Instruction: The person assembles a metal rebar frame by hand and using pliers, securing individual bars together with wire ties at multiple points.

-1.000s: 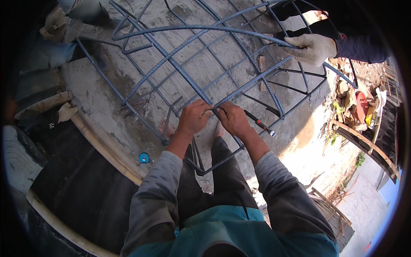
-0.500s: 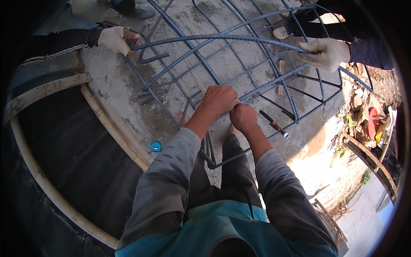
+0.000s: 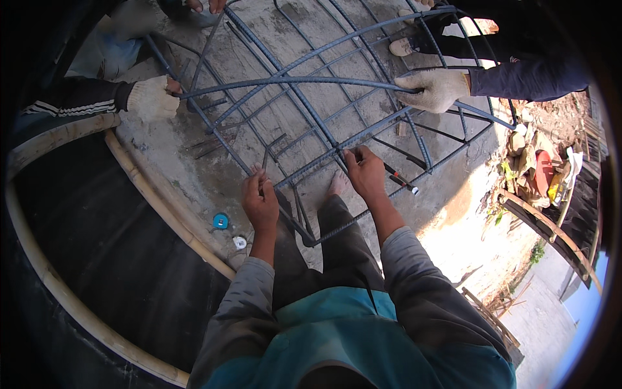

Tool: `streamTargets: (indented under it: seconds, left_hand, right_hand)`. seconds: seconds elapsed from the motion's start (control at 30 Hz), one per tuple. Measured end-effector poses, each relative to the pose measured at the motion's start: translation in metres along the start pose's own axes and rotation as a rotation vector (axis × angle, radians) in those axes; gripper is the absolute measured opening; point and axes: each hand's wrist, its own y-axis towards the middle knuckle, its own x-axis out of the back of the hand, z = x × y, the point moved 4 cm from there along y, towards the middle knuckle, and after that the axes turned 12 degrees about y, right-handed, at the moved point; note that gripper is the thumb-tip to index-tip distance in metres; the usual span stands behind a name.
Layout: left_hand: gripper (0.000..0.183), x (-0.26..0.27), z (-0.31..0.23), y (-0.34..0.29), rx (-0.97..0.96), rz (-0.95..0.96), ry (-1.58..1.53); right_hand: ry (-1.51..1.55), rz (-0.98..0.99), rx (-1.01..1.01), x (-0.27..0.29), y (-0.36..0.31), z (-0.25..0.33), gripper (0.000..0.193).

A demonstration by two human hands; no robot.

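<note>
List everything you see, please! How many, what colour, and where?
Ribbed steel bar cage: 1, blue-grey, upper middle
Co-workers' knitted cloth gloves: 2 clear, off-white, upper left and upper right
Slim stick-shaped tool: 1, black and red, right of centre
Small rounded case: 1, teal, left of centre
Small unclear thing: 1, white, below that case
Curved bamboo poles: several, tan, left
Wide smooth sheet: 1, black, left
Flat oval thing: 1, red, far right
Concrete floor: 1, grey, under the cage
Cloth top: 1, grey and teal, bottom
Cloth trousers: 1 pair, dark, lower middle
Bare foot: 1 clear, centre
Left hand: 1, bare, left of centre
Right hand: 1, bare, at the cage
</note>
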Motion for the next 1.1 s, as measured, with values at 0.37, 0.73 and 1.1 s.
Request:
streamTargets:
  seconds: [0.37,0.73,1.1]
  left_hand:
    - [0.029,0.029,-0.007,-0.025,-0.06,0.014,0.171]
    - [0.031,0.064,-0.002,-0.07,-0.023,0.069,0.25]
    - [0.03,-0.03,-0.094,-0.093,-0.168,0.383,0.116]
  right_hand:
    - [-0.472,0.208,0.341,-0.018,0.021,-0.005,0.035]
    - [0.616,-0.195,-0.383,0.037,-0.079,-0.049,0.024]
    - [0.143,-0.211,-0.237,0.115,-0.09,-0.274,0.03]
